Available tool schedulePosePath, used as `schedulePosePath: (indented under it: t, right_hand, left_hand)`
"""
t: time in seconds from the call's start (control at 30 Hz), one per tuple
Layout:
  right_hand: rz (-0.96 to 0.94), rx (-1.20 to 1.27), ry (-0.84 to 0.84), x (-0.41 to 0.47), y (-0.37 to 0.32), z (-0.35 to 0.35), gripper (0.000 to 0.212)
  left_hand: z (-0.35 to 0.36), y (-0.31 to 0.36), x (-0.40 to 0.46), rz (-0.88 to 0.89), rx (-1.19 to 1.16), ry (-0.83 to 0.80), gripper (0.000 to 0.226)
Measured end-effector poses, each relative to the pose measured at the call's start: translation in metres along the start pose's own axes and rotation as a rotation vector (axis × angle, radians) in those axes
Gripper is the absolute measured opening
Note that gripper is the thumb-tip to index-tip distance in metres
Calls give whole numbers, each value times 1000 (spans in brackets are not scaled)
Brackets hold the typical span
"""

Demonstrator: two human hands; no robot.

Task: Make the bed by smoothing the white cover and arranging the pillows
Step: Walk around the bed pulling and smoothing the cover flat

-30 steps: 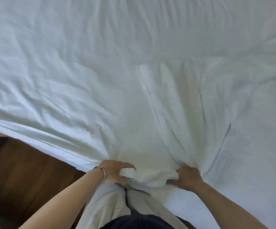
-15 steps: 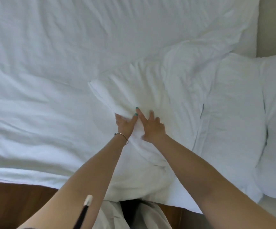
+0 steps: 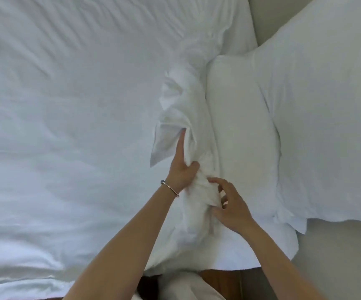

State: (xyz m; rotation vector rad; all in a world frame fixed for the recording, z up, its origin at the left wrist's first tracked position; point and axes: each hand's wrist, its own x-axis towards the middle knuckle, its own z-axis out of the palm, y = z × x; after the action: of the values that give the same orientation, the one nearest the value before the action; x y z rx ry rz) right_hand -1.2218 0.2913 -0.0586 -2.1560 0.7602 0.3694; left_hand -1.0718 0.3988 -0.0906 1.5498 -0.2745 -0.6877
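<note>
Both hands worked the bunched cover edge beside the pillows.

L hand [image 3: 180,169] lay on the cover [image 3: 67,126], index finger straight along the raised fold [image 3: 179,109], thumb hooked into the bunched cloth: grip narrow, pinching the fold. Bracelet [image 3: 170,188] on L wrist. R hand [image 3: 229,206] sat just right of it, fingers curled loosely, tips touching the same bunch; whether it held cloth, cannot tell. Cover spread wrinkled over the bed's left and centre, its edge gathered into a ridge running away from the person. Near pillow [image 3: 242,135] lay touching that ridge on the right; far pillow [image 3: 326,105] overlapped it further right. Floor [image 3: 218,282] showed at the bottom edge.
</note>
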Motion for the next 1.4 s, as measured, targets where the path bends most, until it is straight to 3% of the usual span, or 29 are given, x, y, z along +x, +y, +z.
schedulePosePath:
  t: [0.1,0.17,0.27,0.37,0.47,0.53,0.6,0.63,0.7,0.77,0.83,0.9,0.97,1.03,1.1,1.2,1.3,1.33,1.4]
  right_hand:
    - [27,704,187,-16,12,-75,71]
    - [-30,947,246,-21,9,-124,95]
    - [32,738,507,-44,10,-171,125]
    - [18,519,699,-88,44,-183,98]
    - [49,507,830,-134,79,-182,82]
    - [51,501,870,-142,99,-176,82]
    - [79,476,799,-130,114,-164,83]
    - [121,466,704,-121,119,-158,83]
    - [241,503,489,-104,140,-150,75]
    - [325,700,446,-94,150,-160,54]
    - [327,901,514,-89,147,-171,51]
    - [321,873,546,-78,130,-168,75]
    - [391,526,559,-56,110,-152,103]
    - [419,149,523,-39,89,-129,100]
    - [236,-36,469,-47,80,-118,84]
    - [12,-171,534,-101,91,-153,68]
    - [101,-505,694,-126,144,-212,73]
    - [161,-564,688,-124,156,-219,69]
    - [225,-437,687,-113,164,-215,55]
  left_hand:
    - [64,38,-17,207,177,-257,87]
    - [108,51,-34,341,295,-422,84]
    - [168,53,-67,394,399,-564,77]
    - [209,49,-100,388,435,-710,71]
    - [239,40,-120,695,416,-775,56]
    - [248,30,-120,797,401,-768,51]
    - [249,19,-118,743,393,-789,49]
    - [246,9,-114,635,493,-888,54]
    - [235,-17,-101,316,939,-1182,65]
    - [217,-36,-94,175,1155,-1290,58]
    - [191,-38,-95,208,1016,-1120,42]
    - [160,-32,-94,251,928,-828,35]
    - [133,-31,-81,301,896,-529,39]
    - [113,-33,-59,185,856,-336,29]
    - [97,-32,-50,79,834,-283,28]
    - [79,-28,-54,253,942,-306,41]
    - [84,-25,-59,492,1159,-409,63]
    - [92,-26,-60,476,1237,-449,69]
    - [113,-30,-63,333,1340,-489,76]
